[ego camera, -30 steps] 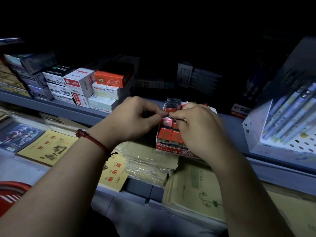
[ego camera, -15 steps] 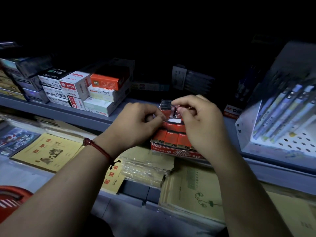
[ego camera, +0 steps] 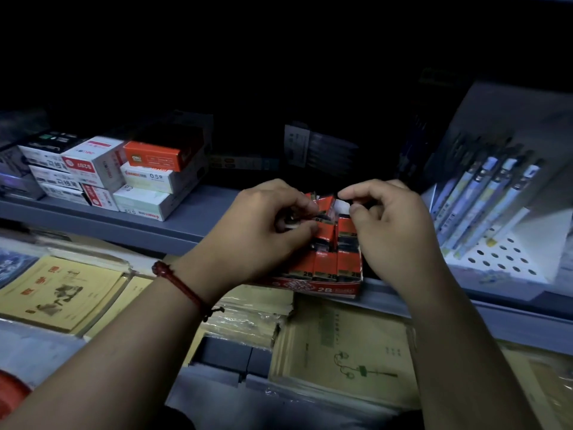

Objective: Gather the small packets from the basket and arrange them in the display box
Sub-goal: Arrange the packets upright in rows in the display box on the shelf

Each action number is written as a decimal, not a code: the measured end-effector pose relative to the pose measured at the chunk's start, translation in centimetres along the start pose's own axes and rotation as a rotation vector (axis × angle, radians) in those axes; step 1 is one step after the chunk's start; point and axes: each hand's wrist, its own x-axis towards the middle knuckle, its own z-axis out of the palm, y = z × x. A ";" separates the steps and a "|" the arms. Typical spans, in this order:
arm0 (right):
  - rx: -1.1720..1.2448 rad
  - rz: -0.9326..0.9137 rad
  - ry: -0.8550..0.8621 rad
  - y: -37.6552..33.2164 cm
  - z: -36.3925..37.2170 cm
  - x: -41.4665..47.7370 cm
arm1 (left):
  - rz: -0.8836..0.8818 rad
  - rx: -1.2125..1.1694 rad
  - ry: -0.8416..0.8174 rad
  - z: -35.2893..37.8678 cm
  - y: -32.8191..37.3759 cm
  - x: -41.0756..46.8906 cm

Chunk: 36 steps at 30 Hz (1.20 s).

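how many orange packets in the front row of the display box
3: left packet, middle packet, right packet, side by side behind the display box front wall; the left hand may hide more.

Item: small packets (ego camera: 324, 263), display box (ego camera: 322, 288)
Orange-black, marked 2B, upright in rows inside the red box, at the shelf (ego camera: 186, 226) front edge.

Shelf (ego camera: 186, 231) — display box (ego camera: 322, 288) at its front edge, packets (ego camera: 325, 265) standing in rows inside it. Stacked boxes (ego camera: 145, 181) to its left on the shelf; pen rack (ego camera: 502, 259) to its right. Notebooks (ego camera: 59, 293) — before and below.
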 end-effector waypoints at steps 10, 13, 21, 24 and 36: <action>0.002 -0.015 -0.070 -0.2 0.4 0.0 | -0.123 -0.194 -0.121 -0.3 -0.1 -0.4; 0.012 -0.026 -0.058 -0.3 0.6 -0.1 | -0.145 -0.248 -0.079 -0.5 -0.3 -0.4; 0.137 -0.054 -0.081 -1.1 0.4 -0.5 | -0.263 -0.726 -0.033 -2.0 -0.2 -0.5; 0.210 -0.077 -0.128 -1.9 0.3 -0.9 | -0.289 -0.787 -0.009 -1.8 -0.2 -0.4; 0.525 0.067 -0.157 -2.2 1.2 -0.8 | -0.285 -0.857 0.061 -1.7 -0.7 -0.5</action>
